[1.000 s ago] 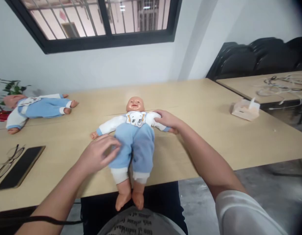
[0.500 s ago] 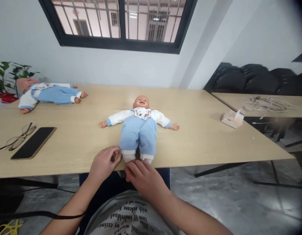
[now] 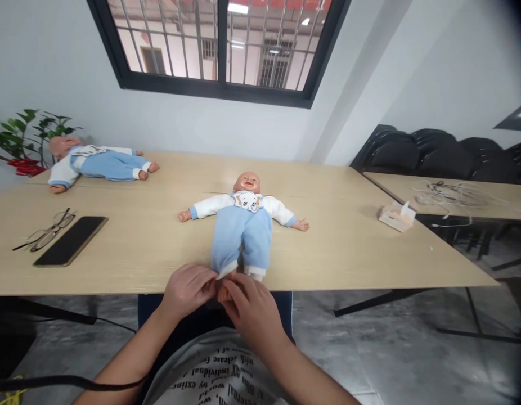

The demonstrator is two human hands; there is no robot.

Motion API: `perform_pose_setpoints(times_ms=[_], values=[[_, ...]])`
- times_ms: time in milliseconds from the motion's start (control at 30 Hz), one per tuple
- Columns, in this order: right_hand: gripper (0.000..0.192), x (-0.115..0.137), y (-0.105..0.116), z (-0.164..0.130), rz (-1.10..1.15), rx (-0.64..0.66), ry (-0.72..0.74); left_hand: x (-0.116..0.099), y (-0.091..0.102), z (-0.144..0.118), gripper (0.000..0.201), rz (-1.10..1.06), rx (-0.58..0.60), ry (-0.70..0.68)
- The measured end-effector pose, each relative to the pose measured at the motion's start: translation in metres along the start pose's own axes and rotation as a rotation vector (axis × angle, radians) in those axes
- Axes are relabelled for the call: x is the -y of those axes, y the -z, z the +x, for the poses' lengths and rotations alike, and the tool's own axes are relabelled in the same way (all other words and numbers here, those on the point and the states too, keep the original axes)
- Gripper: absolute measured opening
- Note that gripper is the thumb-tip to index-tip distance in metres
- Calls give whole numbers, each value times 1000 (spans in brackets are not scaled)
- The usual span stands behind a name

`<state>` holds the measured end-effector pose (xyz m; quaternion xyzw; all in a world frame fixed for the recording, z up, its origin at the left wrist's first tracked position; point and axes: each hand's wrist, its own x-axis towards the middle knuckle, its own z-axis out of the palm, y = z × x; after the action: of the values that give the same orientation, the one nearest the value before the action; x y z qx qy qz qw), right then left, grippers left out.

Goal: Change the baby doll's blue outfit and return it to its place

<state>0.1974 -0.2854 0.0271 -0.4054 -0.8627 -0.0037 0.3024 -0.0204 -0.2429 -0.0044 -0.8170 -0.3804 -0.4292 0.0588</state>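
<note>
A baby doll (image 3: 243,225) in a white top and light blue trousers lies face up on the wooden table (image 3: 349,236), arms spread, feet hanging over the near edge. My left hand (image 3: 188,289) and my right hand (image 3: 251,306) are together at that edge, both closed around the doll's feet, which they mostly hide. An orange bit of a foot shows between my fingers.
A second doll (image 3: 98,163) in the same clothes lies at the table's far left, beside a green plant (image 3: 19,135). Glasses (image 3: 45,233) and a black phone (image 3: 71,240) lie at the left. A tissue box (image 3: 396,216) sits right; cables (image 3: 450,194) cover another table by black chairs.
My hands left the doll's arm and hip and came down to its feet at the near edge, closing on them. The view has pulled back and tilted up.
</note>
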Motion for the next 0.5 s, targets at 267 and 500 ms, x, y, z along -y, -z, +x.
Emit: perform_pose_setpoints(times_ms=[267, 500], values=[[31, 10, -6, -5, 130, -114, -67, -15, -14, -6, 10, -169, 129, 518], [30, 9, -2, -2, 137, -77, -140, -25, -17, -7, 18, -187, 139, 402]])
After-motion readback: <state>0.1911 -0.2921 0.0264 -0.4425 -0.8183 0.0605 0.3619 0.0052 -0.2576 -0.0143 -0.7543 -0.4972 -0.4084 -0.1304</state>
